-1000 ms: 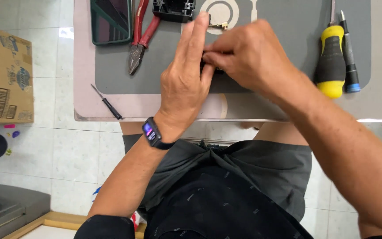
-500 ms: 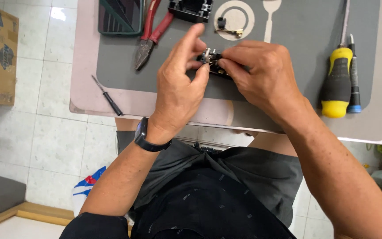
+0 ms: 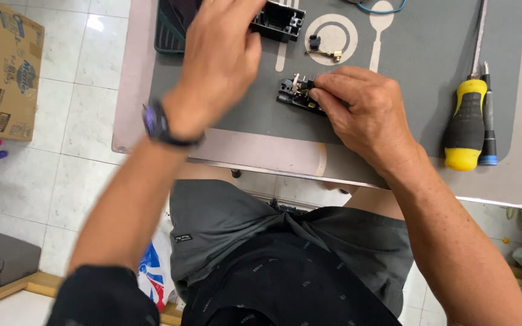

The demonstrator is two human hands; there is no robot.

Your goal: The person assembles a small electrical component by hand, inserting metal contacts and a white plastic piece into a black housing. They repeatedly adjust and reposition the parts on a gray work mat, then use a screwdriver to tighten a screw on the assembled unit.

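Note:
My right hand (image 3: pixel 365 115) presses a small black electrical part (image 3: pixel 296 93) with brass contacts down on the grey mat (image 3: pixel 418 72), fingertips on its right end. My left hand (image 3: pixel 222 57), with a dark watch on the wrist, is raised over the mat's far left, reaching toward a black plastic housing (image 3: pixel 279 21); its fingers are blurred and I cannot tell if they hold anything. A small brass piece with a black bit (image 3: pixel 322 51) lies on the mat's printed plate ring.
A yellow-handled screwdriver (image 3: pixel 465 124) and a thin blue-tipped one (image 3: pixel 487 121) lie at the mat's right. A dark tray (image 3: pixel 170 30) sits at the mat's far left. A cardboard box (image 3: pixel 1 72) stands on the tiled floor to the left. The pink table edge (image 3: pixel 261 154) runs before me.
My left hand has let go of the small part and swung up and left toward the black housing. My right hand stays on the part. The view has tilted down.

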